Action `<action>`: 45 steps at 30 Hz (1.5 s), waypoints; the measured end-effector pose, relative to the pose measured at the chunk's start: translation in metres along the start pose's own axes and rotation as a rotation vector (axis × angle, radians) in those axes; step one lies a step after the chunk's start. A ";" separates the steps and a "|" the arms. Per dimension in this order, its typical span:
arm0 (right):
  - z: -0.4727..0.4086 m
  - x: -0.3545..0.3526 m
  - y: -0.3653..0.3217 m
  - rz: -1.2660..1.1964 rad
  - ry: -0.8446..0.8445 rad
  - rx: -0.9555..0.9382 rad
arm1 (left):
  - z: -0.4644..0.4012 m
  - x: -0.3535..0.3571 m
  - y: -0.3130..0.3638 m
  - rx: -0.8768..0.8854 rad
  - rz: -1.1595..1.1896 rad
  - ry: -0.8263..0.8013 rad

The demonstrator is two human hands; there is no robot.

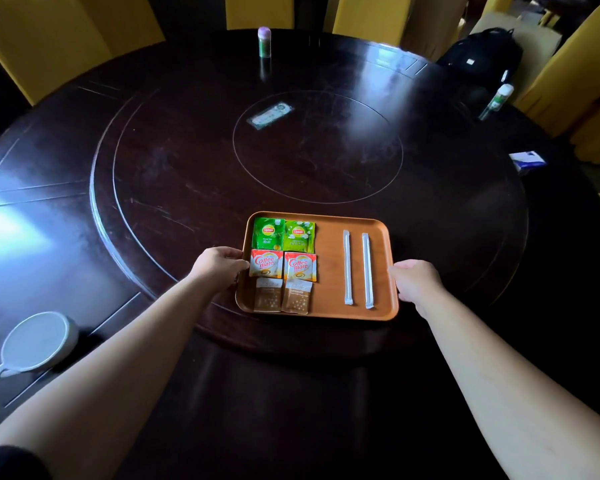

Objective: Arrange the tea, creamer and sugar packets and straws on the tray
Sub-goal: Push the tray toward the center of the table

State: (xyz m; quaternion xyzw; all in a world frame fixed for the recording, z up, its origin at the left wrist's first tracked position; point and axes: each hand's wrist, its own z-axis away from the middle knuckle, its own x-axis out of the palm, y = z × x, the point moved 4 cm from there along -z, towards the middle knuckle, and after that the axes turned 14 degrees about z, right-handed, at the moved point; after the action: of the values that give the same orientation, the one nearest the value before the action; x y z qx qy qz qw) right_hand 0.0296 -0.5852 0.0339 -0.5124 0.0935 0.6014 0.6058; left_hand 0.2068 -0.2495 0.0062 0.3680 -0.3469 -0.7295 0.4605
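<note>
Both hands (219,263) (414,280) grip tray (329,306) sides; packets (283,265), straws (357,268) aligned.

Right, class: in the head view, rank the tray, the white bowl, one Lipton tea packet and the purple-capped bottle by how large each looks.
1. Tray, clearly largest.
2. White bowl; it sits nearer the camera, so its true size is unsure.
3. Lipton tea packet.
4. Purple-capped bottle; it looks smallest, but it stands far across the table, so its rank against the packet is unsure.
</note>
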 end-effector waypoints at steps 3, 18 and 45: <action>-0.007 0.005 0.001 0.025 -0.010 0.018 | -0.002 0.007 0.003 0.001 -0.029 -0.001; 0.006 0.010 0.000 0.167 -0.022 -0.033 | 0.004 0.016 -0.001 -0.015 -0.070 -0.049; 0.186 0.138 -0.052 0.611 -0.006 -0.642 | 0.164 -0.213 -0.145 0.008 -0.338 0.235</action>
State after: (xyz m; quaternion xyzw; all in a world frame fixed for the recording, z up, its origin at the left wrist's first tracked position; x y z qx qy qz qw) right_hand 0.0150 -0.3484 0.0448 -0.6218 0.0476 0.7528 0.2107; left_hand 0.0710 0.0238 0.0102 0.5056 -0.2271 -0.7469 0.3673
